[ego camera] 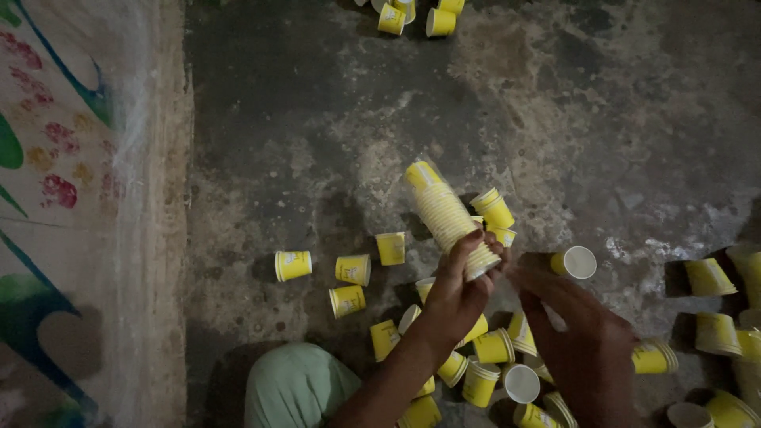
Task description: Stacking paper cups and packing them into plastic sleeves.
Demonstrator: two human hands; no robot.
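My left hand (456, 293) grips a long stack of nested yellow paper cups (445, 212), which slants up and to the left over the floor. My right hand (583, 341) reaches toward the stack's open lower end with its fingers stretched out and nothing visible in them. Several loose yellow cups (491, 372) lie under and around both hands, some on their sides, some showing white insides. One upright cup (577, 261) stands just past my right fingertips.
The rough dark concrete floor (333, 103) runs from a painted floor covering (63, 198) at the left. More yellow cups (717, 309) lie at the right edge and at the top (416, 16). My knee in pale green cloth (297, 388) is at the bottom.
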